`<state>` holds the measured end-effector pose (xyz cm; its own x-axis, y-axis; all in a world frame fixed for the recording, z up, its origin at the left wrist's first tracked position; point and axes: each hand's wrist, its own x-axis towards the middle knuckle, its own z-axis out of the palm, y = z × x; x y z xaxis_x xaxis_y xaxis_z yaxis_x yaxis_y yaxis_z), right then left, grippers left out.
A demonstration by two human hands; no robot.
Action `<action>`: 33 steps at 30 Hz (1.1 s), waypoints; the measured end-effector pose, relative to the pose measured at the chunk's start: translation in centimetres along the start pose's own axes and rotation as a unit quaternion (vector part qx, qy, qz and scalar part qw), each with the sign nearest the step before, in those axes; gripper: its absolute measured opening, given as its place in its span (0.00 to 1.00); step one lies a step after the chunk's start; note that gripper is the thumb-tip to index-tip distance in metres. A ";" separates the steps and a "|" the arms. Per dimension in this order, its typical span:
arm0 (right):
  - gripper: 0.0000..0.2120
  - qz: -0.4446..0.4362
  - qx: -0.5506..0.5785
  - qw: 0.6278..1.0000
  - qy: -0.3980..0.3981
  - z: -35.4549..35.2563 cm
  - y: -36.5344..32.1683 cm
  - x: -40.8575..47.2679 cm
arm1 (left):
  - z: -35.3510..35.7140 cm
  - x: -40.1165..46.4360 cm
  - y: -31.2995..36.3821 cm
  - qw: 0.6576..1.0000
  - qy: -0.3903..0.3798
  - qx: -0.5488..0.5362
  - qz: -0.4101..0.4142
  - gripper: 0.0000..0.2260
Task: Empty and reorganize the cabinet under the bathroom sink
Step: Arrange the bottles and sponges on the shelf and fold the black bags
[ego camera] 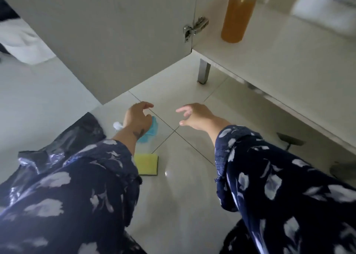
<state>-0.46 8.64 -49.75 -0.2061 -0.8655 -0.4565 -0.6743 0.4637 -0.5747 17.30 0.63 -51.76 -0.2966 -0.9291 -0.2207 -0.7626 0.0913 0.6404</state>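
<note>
The cabinet stands open, its door (107, 41) swung out to the left and its white floor panel (279, 61) bare in front. A bottle of amber liquid (238, 16) with a white cap stands upright just inside, near the hinge (194, 29). Both my hands hover over the floor tiles below the door. My left hand (137, 118) has its fingers apart and holds nothing; under it lie a blue cloth (153, 131) and a small white object (117, 125). My right hand (194, 117) is also open and empty. A yellow sponge (147, 164) lies on the floor beside my left sleeve.
A black plastic bag (77, 138) lies crumpled on the floor at left. A metal cabinet leg (203, 71) stands under the cabinet's corner. A dark small object (290, 140) sits beneath the cabinet at right. White blurred items (325, 9) rest deeper inside the cabinet.
</note>
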 end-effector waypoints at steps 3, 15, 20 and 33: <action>0.25 -0.036 -0.013 0.999 -0.010 2.6 -1.3 1.3 | -1.0 -0.8 -3.1 0.998 0.052 0.010 -0.040 0.18; 0.31 -0.095 -0.092 0.991 -0.025 10.7 -3.3 6.8 | 0.5 -2.4 -11.4 0.981 0.081 -0.039 -0.172 0.25; 0.30 -0.077 -0.064 0.995 0.013 13.3 -2.8 10.8 | 1.4 -0.7 -14.0 0.971 0.131 -0.028 -0.196 0.34; 0.23 -0.112 0.024 0.988 0.104 18.5 0.0 15.5 | 3.8 3.7 -18.3 0.973 0.166 0.008 -0.161 0.22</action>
<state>9.51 -1.27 -69.36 -0.2005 -0.9654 -0.1670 -0.6864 0.2600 -0.6791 27.94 -3.15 -67.08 0.1594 -0.9748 -0.1563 -0.7952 -0.2206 0.5648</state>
